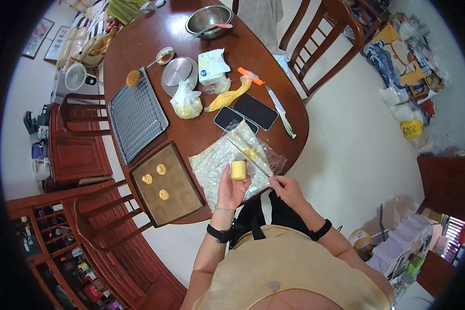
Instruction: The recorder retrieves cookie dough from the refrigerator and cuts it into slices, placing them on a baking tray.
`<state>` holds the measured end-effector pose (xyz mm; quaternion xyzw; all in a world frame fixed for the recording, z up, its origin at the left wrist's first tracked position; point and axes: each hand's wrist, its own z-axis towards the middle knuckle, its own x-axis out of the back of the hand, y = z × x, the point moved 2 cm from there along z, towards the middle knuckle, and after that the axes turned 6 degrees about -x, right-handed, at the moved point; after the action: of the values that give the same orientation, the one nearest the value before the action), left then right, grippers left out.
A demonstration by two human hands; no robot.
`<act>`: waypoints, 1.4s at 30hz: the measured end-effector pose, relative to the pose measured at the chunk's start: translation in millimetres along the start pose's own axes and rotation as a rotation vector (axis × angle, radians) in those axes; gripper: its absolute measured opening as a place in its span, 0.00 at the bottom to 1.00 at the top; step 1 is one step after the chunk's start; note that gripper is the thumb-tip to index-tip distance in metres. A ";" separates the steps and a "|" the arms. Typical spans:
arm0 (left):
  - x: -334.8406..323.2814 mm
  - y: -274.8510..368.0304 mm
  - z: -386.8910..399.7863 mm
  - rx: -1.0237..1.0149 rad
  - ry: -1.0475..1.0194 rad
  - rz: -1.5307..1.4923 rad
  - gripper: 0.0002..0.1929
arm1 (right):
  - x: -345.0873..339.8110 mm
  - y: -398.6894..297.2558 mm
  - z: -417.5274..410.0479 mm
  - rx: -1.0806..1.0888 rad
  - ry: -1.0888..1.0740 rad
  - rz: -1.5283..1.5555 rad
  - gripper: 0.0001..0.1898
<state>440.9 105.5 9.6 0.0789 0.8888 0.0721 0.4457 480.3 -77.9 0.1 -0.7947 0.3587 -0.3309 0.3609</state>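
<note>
A short yellow cylinder (238,170), probably dough, sits in my left hand (232,190), with the fingers around its lower side. My right hand (288,190) grips the near end of a long, thin, greyish stick-like tool (248,157); whether it is a blade seen edge-on I cannot tell. The tool slants over a pale sheet covered in clear plastic film (213,164). Yellow crumbs (249,152) lie on that sheet behind the tool. Left of my hands, a brown baking tray (178,209) carries three yellow dough swirls (164,194).
Behind the tray stands a wire cooling rack (137,116) with a browned round item (133,78). Beyond the sheet lie two phones (255,111), a knife (281,111), a yellow-filled piping bag (230,97), a knotted plastic bag (186,104), tissues (212,68) and a steel bowl (205,17).
</note>
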 end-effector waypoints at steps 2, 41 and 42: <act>12.8 2.2 3.1 -0.074 -0.104 0.130 0.20 | 0.0 -0.4 -2.0 0.037 0.002 0.002 0.17; 19.2 3.1 2.8 -0.106 0.044 0.265 0.17 | 13.5 -40.1 -27.1 0.472 0.071 -0.454 0.15; 18.2 3.1 2.2 -0.129 0.006 0.338 0.16 | 12.1 -37.8 -24.8 0.411 0.080 -0.460 0.16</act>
<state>432.1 112.3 -5.3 0.1982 0.8577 0.2028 0.4288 479.7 -77.8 47.0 -0.7517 0.1089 -0.5003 0.4156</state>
